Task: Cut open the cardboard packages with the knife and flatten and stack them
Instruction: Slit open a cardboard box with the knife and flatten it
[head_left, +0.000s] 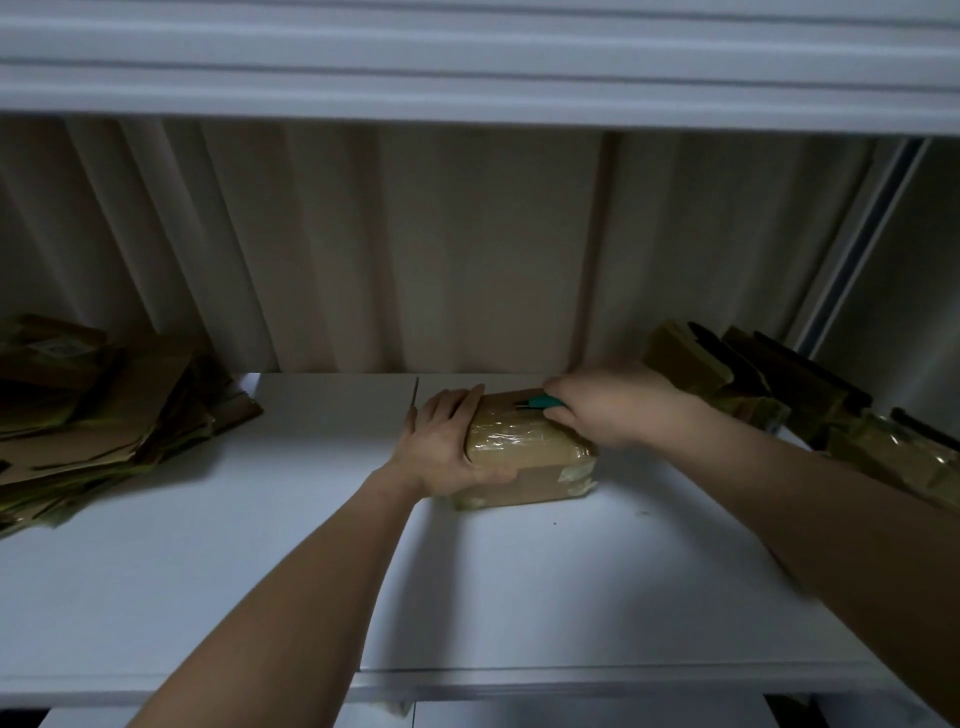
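While my left hand (447, 447) clasps the taped package (527, 454) mid-bench (208, 571) | right hand (608, 408) grasps the green knife (543, 401) at its far edge | risk: blade skids toward my bracing fingers.

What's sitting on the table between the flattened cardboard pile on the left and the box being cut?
Mostly bare white table in the head view; only the left hand gripping the box lies there, beside the flattened pile.

Brown cardboard box (530, 452) wrapped in shiny clear tape, smooth matt white worktop (260, 571), dull brown flat cardboard pile (98, 410), green plastic knife handle (545, 401), soft folded cloth curtain (415, 249)
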